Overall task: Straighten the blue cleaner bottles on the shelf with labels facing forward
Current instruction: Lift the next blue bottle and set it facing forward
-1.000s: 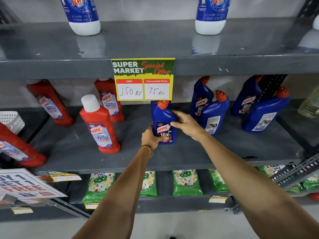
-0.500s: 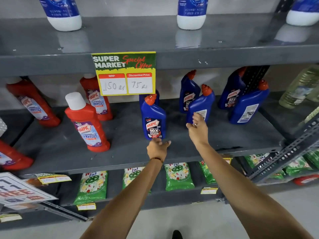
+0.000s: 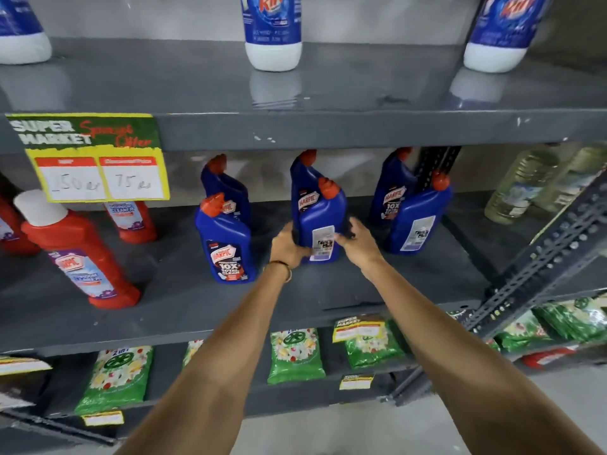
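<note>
A grey metal shelf [image 3: 184, 300] in a shop aisle carries red cleaner bottles [image 3: 82, 257] on its left and blue cleaner bottles in the middle. One blue bottle [image 3: 226, 244] already shows its front label; another [image 3: 320, 218], just right of it, shows its back label with the barcode. The left hand [image 3: 286, 246] and right hand [image 3: 356, 244] clasp this bottle low on its sides, fingers curled around the base. It looks like full, rigid, smooth plastic, probably fairly heavy, so a grip low on the flat flanks should turn it without tipping.
</note>
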